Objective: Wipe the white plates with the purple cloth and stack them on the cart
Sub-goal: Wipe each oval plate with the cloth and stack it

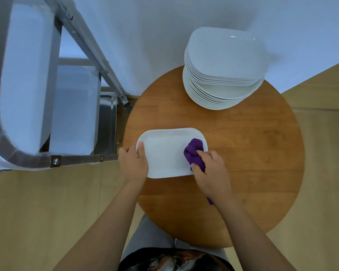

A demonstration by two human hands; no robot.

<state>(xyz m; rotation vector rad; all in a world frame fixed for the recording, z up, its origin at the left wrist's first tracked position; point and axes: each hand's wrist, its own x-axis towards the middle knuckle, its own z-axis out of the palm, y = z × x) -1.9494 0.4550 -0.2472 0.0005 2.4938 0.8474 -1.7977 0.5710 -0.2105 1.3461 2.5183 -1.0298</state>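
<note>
Head view looks straight down on my round wooden bench (252, 153), where one white plate (164, 153) lies flat near the left edge. My left hand (132, 163) grips the plate's left rim, thumb on top. My right hand (211, 173) is curled round the bunched purple cloth (194, 151) and presses it on the plate's right side. A stack of white plates (221, 71) sits at the far edge of the bench, well apart from my hands. Beside the bench on the left stands the metal cart (47, 94).
</note>
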